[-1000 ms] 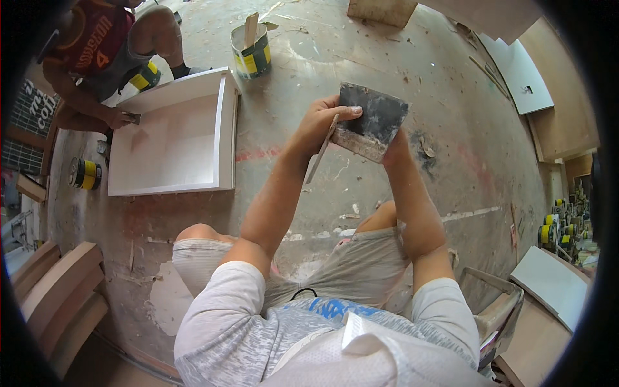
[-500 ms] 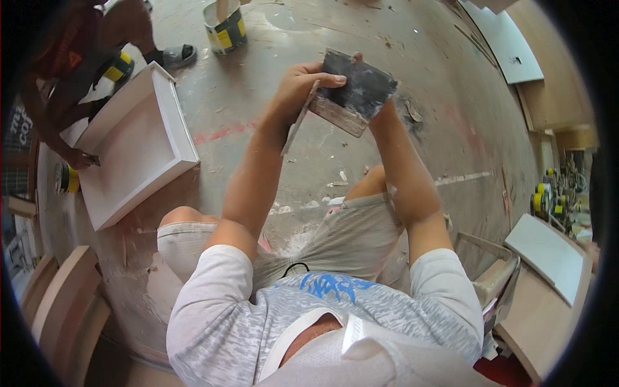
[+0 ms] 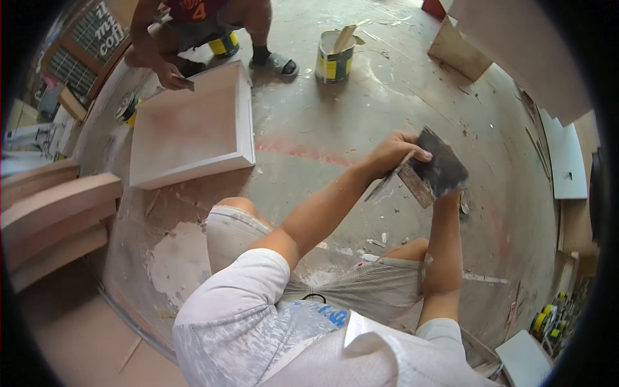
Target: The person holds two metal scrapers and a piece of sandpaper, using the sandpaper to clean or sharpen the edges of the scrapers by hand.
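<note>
My left hand (image 3: 394,153) is closed on a thin putty scraper (image 3: 389,178), seen nearly edge-on. Its thumb lies on the face of a dark, square putty scraper (image 3: 443,166) with a pale, worn strip along its lower left edge. My right hand (image 3: 454,196) is mostly covered by this dark plate and grips it from below; its fingers are hidden. Both hands are close together above the floor, out in front of my right knee.
Ahead left, another person's hand (image 3: 174,77) holds a small tool over a shallow white box (image 3: 248,129). A bucket (image 3: 334,68) with wooden sticks stands beyond. Curved wooden pieces (image 3: 61,206) are stacked at left; a white panel (image 3: 567,161) lies at right.
My view has swung left, so the box and the other person appear farther right. My hands stay together on the scrapers, and the dark plate is tilted more steeply.
</note>
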{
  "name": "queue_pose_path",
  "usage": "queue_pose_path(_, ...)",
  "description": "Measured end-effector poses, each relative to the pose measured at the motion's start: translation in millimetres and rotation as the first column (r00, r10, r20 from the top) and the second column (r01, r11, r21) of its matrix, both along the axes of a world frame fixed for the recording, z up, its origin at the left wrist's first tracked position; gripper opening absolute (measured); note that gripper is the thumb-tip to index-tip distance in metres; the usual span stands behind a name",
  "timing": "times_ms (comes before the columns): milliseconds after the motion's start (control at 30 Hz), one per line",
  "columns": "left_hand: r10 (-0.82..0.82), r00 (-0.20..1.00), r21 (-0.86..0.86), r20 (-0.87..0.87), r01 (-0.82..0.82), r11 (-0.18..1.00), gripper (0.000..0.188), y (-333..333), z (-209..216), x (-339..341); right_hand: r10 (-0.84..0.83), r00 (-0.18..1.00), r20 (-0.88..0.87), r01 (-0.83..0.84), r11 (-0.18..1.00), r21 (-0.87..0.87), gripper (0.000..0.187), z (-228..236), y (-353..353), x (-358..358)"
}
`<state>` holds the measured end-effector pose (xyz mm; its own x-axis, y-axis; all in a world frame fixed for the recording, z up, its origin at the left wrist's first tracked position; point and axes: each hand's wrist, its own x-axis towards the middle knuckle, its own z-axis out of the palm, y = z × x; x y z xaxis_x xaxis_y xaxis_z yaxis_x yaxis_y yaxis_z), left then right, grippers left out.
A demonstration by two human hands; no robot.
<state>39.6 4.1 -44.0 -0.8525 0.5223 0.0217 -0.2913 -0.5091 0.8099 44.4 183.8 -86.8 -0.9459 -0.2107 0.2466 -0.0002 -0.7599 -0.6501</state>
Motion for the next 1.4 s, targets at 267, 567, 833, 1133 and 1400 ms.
queue_pose_path(267,-0.165,0.962,-0.161,-0.217,0.132,0.978,0.022,-16.8,-0.3,-19.4,0.013,0.961,0.276,-0.036,0.996,0.077,0.027,49.9,-14.6,8.5)
queue_pose_path(567,-0.384,0.854,-0.514,-0.35,0.168,0.841,0.024,-37.6,20.1,-14.5,0.182,0.973,0.146,-0.223,0.909,0.352,0.03,65.1,-11.6,17.4)
queue_pose_path(833,-0.273,0.858,-0.376,-0.435,0.102,0.921,0.027,-38.3,20.2,-6.4,0.254,0.957,0.137,-0.276,0.944,0.179,0.023,57.0,-16.9,20.5)
queue_pose_path(1133,-0.247,0.825,-0.395,-0.509,0.031,0.918,0.02,-40.0,17.6,-10.4,0.215,0.955,0.204,-0.242,0.964,0.114,0.019,58.1,-17.4,20.3)
queue_pose_path(1400,-0.202,0.816,-0.4,-0.541,-0.038,0.916,0.017,-33.8,24.9,-5.1,0.175,0.969,0.177,-0.187,0.981,0.054,0.011,54.8,-17.7,22.3)
